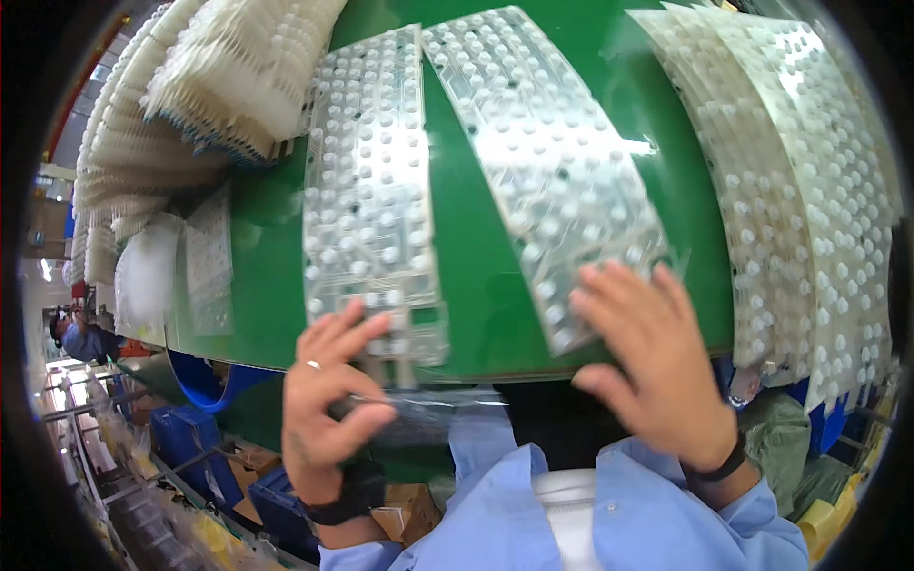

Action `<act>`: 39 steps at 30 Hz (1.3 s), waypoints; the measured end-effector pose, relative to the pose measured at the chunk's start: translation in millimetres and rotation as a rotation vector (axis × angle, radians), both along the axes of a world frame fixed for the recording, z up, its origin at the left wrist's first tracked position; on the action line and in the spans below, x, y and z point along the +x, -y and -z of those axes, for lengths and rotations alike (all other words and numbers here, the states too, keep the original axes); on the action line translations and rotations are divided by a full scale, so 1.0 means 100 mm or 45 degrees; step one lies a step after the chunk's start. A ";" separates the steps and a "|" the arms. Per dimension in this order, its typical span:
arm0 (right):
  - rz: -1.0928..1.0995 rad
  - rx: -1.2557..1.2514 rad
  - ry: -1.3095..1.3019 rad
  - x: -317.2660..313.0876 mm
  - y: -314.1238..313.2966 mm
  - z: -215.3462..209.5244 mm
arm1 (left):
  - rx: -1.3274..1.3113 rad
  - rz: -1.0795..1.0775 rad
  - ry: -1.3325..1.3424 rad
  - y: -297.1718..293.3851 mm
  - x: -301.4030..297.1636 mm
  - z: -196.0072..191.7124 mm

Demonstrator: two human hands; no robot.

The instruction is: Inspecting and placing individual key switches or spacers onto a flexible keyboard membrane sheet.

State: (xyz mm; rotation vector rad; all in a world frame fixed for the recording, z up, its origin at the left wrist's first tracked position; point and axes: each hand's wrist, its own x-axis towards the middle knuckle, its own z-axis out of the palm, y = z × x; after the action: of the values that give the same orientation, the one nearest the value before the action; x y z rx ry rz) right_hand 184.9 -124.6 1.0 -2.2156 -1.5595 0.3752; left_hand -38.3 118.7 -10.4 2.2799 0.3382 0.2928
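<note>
Two translucent keyboard membrane sheets dotted with whitish domes lie on the green tabletop. At the near end of the left membrane sheet [369, 181], my left hand [328, 400] has its outer fingers stretched over the edge. Its thumb and forefinger pinch together, and a clear plastic strip [452, 403], blurred, runs rightward from them. My right hand [652, 357] is open, fingers spread over the near end of the right membrane sheet [557, 171], which lies slanted. Whether the right fingertips press on it or hover, I cannot tell.
Thick stacks of domed sheets [228, 76] fill the far left. More domed sheets [800, 190] overlap along the right of the green table [476, 314]. Below the front edge are blue bins [195, 452] and a cardboard box [407, 512]. Another person [81, 338] is at the far left.
</note>
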 end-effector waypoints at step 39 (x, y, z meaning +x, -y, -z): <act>0.510 0.341 -0.768 -0.05 -0.27 0.12 | 0.288 0.216 0.108 0.84 0.49 0.19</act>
State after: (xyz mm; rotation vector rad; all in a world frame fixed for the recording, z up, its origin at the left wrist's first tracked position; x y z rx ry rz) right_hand 179.4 -97.3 -10.5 -1.8977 -0.7820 0.5990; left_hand 10.6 34.6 -29.8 2.4904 0.0690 0.3539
